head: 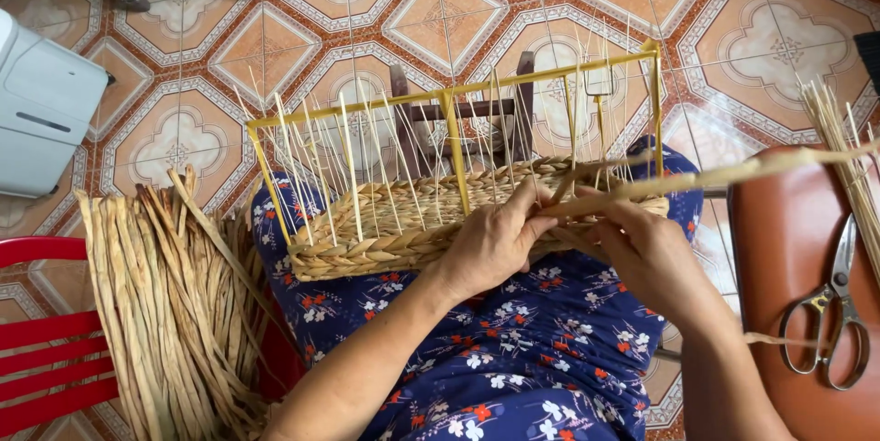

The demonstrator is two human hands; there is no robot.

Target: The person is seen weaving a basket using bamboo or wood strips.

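Gripping the woven strand (697, 177), both hands, left hand (490, 244) and right hand (642, 253), should pull it snug against the basket (385, 221). Keep it between the upright stakes (367, 143).

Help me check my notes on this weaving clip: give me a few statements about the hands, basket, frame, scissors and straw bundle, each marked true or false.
1. The half-woven straw basket sits inside a yellow metal rod frame. True.
2. The left hand rests flat on the red plastic chair. False: it presses against the basket's woven side wall.
3. The right hand grips a long pale straw strand that runs off to the right. True.
4. The metal scissors lie on the patterned floor tiles. False: they lie on a brown seat at the right.
5. The bundle of dried straw strips lies left of the floral-clad lap. True.
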